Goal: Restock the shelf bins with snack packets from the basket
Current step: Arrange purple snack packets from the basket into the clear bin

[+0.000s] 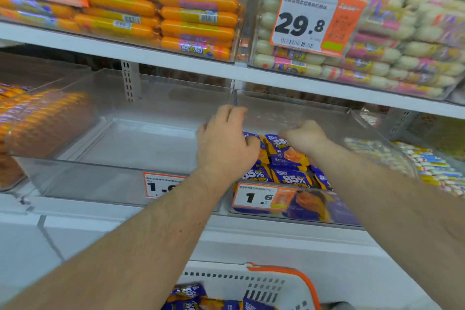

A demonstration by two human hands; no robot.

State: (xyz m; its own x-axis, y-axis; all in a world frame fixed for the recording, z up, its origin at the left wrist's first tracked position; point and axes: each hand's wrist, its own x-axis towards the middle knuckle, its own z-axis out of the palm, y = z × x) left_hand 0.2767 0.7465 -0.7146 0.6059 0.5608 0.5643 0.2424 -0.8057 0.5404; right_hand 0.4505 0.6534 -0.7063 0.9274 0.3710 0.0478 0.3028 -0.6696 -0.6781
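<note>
Both my arms reach into the clear right shelf bin (352,118), which holds several blue and orange snack packets (289,176) marked 85%. My left hand (226,141) sits at the bin's left side, fingers curled, thumb hooked over the edge of a packet. My right hand (305,137) is blurred; its curled fingers pinch the top of a packet (279,145) in the back row. The clear left bin (75,181) beside it holds nothing. Below, a white basket (264,282) with an orange handle holds more of the same packets (188,296).
A white shelf board (176,63) runs just above the bins, carrying orange sausages (196,17) and pale sausages (377,68) behind a 29.8 price tag (302,22). Neighbouring bins hold orange packs (37,118) on the left and striped sticks (432,168) on the right. 1.6 tags (254,197) front both bins.
</note>
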